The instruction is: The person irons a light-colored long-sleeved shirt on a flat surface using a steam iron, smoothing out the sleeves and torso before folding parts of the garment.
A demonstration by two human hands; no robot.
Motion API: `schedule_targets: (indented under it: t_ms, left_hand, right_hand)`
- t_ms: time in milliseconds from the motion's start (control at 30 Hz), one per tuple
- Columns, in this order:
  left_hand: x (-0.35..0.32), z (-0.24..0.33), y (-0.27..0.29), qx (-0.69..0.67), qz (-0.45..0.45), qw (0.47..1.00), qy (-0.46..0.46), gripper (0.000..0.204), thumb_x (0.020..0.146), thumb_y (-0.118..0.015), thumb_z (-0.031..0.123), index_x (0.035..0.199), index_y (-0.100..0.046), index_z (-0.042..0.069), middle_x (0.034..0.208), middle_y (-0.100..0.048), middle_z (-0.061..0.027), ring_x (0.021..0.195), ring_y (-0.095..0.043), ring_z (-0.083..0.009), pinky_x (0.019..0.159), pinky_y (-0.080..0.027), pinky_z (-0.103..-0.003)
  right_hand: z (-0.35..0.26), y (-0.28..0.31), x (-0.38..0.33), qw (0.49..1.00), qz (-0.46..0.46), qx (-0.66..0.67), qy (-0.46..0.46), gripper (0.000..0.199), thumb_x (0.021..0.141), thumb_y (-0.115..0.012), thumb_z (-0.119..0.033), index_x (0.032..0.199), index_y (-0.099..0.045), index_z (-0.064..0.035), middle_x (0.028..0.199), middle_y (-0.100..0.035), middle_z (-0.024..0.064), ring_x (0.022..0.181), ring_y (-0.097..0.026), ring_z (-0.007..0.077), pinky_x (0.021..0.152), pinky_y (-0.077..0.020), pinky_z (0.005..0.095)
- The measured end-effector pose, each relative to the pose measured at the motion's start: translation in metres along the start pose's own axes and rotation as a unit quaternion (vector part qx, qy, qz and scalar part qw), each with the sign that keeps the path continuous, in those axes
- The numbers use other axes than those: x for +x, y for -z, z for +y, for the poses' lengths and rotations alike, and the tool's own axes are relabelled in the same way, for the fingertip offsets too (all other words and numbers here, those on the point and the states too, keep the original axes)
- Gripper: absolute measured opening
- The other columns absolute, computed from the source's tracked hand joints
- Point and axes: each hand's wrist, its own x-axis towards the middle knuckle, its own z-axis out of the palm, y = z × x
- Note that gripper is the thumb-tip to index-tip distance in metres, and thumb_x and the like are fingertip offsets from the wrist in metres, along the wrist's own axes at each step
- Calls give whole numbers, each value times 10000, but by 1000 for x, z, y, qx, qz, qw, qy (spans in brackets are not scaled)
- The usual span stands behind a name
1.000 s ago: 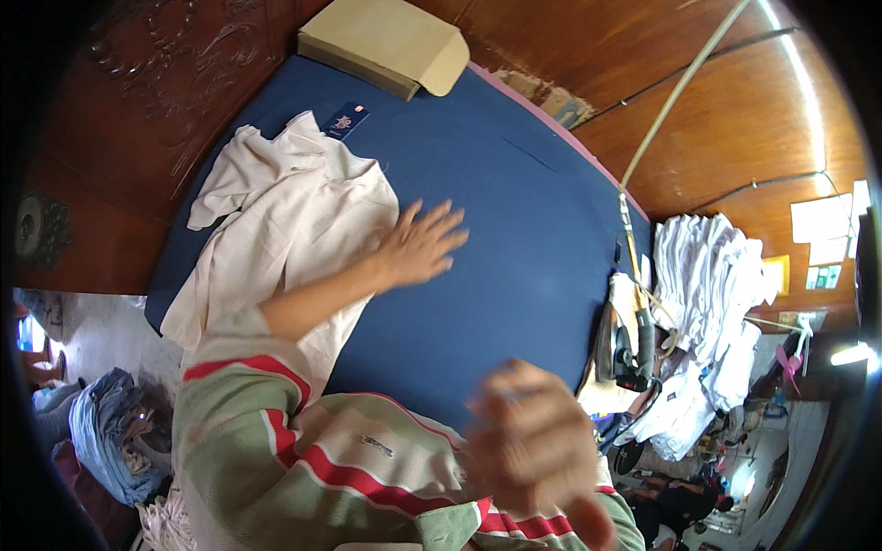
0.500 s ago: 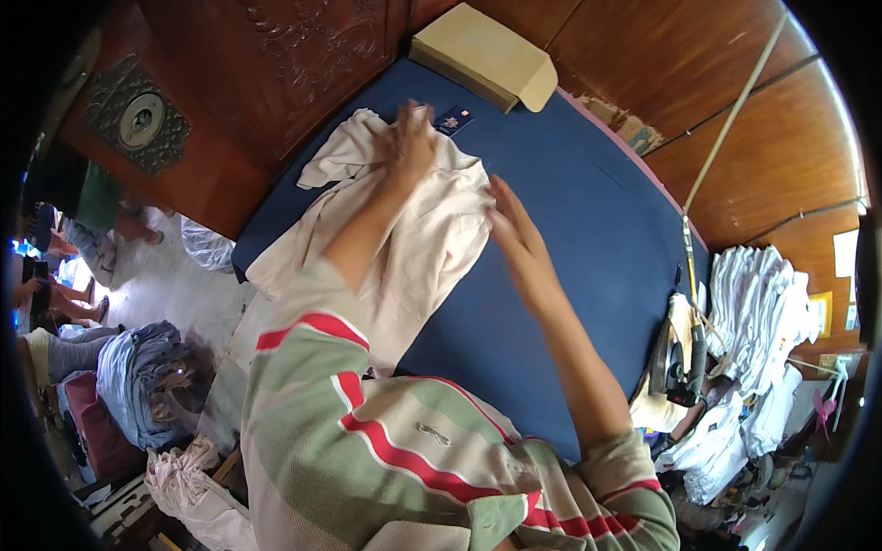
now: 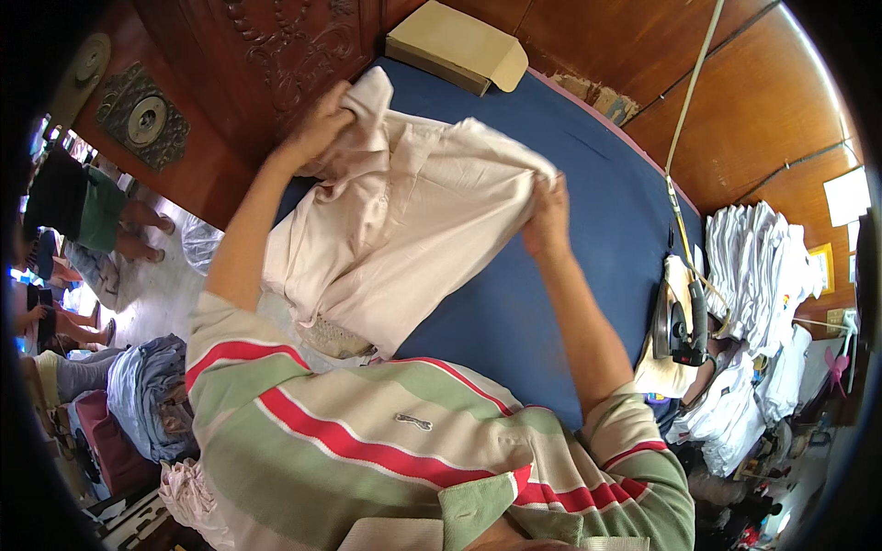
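Observation:
A cream shirt (image 3: 404, 239) is lifted off the blue padded table (image 3: 588, 211), stretched between both hands. My left hand (image 3: 322, 129) grips its upper left part near the collar, by the dark carved wood panel. My right hand (image 3: 548, 216) pinches the shirt's right edge over the middle of the table. The lower part of the shirt hangs down toward my striped sleeve and the table's near edge.
A flat cardboard box (image 3: 457, 46) lies at the table's far end. An iron (image 3: 680, 317) stands on a cloth at the right edge, its cord running up. Stacked white garments (image 3: 763, 266) sit to the right. Folded denim (image 3: 147, 395) and people's legs are at the left.
Both hands have closed on the shirt and raised it off the table, pulling it apart; before, they were pressing on it as it lay flat.

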Motion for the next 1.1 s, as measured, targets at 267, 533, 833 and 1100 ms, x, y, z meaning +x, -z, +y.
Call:
schedule_targets:
  t_ms: [267,533,833,1100]
  left_hand:
    - [-98,113,85,216,169,955,-114,407,719,-396,-49,1094,-498,68,951,-587,-162,852,-597,-268,773,-451,-319]
    - [-205,153,102,316,468,800,-202,291,802,-433,7,1076,-529,21,977,-622,-152,911,-613,-256,828,-459,-336]
    - [-38,177,132,480,358,776,-200,260,896,-392,185,1115,-530,157,994,-609,-207,846,-590,-418,701,-466,-495]
    - [-11,47,-117,522,77,846,-73,626,839,-528,276,1409,-275,218,1386,-379,-93,1263,-369,-284,967,-298,-592]
  right_hand:
    - [-215,14,-47,874,-73,-176,446,182,880,-535,-53,1054,-487,-30,928,-547,6,856,-501,63,793,-411,205]
    - [-279,68,-170,864,-133,-375,309,293,812,-553,-63,1100,-525,-16,1026,-588,53,978,-543,116,870,-416,266]
    - [-321,77,-91,892,-74,-411,173,456,816,-657,-279,1174,-486,-53,1040,-590,51,902,-574,138,759,-462,242]
    - [-102,148,-28,733,58,-526,427,394,750,-668,-184,1106,-556,-56,1078,-579,143,960,-555,317,831,-440,397]
